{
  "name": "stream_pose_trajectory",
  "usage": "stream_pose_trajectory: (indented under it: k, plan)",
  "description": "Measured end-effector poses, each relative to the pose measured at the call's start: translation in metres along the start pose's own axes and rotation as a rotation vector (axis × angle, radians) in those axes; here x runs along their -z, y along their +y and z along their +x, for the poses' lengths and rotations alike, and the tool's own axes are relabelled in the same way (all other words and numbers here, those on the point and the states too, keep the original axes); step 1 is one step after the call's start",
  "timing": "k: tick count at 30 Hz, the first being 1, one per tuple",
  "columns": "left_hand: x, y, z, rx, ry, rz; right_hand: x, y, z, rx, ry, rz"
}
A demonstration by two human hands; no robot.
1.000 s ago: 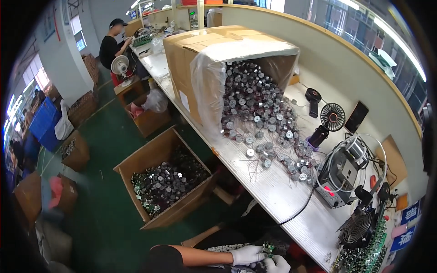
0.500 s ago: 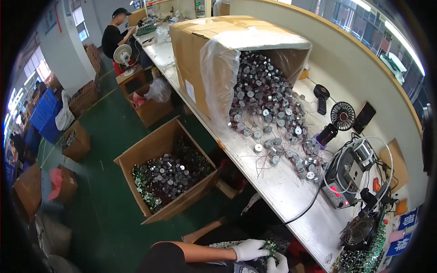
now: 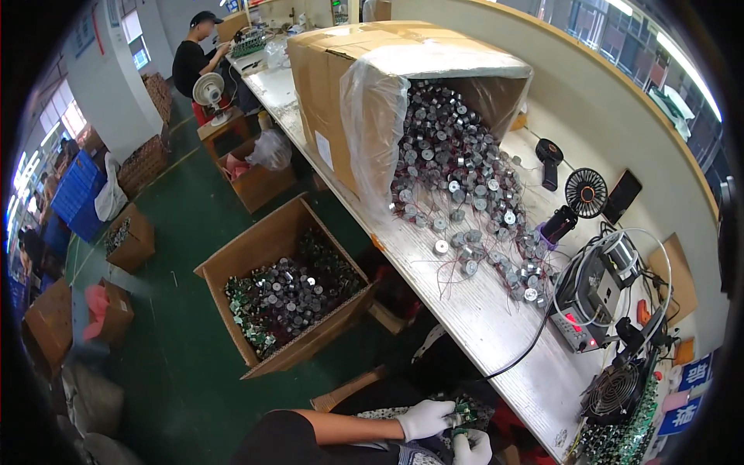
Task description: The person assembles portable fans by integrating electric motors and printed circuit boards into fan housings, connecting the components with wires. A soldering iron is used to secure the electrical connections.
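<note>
Both my hands wear white gloves at the bottom of the view, below the bench edge. My left hand [image 3: 424, 419] is closed on a small green circuit board part [image 3: 463, 411] with thin wires. My right hand [image 3: 471, 447] sits just under it, fingers curled on the same part. A pile of small round metal motors [image 3: 465, 186] with red wires spills from a tipped cardboard box [image 3: 372, 70] lined with clear plastic onto the long white bench [image 3: 480, 318], well above my hands.
An open carton of finished parts [image 3: 287, 294] stands on the green floor left of me. A soldering station [image 3: 593, 298], a small black fan [image 3: 583, 194] and a fume fan [image 3: 616, 391] crowd the bench's right end. Another person [image 3: 200, 58] works far back.
The view has shifted slightly, so the box and bench sit lower and larger in the frame. My hands stay together at the bottom edge on the small part.
</note>
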State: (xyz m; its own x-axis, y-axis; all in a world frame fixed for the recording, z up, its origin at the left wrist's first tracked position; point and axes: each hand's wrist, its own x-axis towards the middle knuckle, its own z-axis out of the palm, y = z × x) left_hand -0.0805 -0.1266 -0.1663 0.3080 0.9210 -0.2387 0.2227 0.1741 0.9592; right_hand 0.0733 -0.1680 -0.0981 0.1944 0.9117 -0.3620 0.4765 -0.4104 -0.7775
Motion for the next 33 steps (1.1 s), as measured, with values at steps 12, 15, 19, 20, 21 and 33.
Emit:
stream_pose_trajectory:
  k: [12,15,19,20,21,33]
  plan:
    - [0.003,0.019,-0.010,0.357,-0.267,-0.437,-0.002,-0.017,-0.013,0.020,0.193,0.084]
    - [0.020,0.038,-0.009,0.371,-0.241,-0.467,-0.006,-0.021,-0.006,0.154,0.180,-0.073]
    - [0.023,0.039,-0.009,0.327,-0.159,-0.327,-0.010,-0.028,0.003,0.103,0.119,0.025]
    - [0.023,0.043,-0.008,0.319,-0.125,-0.251,-0.009,-0.025,0.004,0.094,0.115,0.007]
    - [0.019,0.039,-0.006,0.313,-0.148,-0.249,-0.008,-0.021,0.005,0.088,0.106,-0.011]
    - [0.018,0.033,-0.003,-0.052,0.063,-0.054,-0.007,-0.019,-0.002,-0.137,-0.173,0.334]
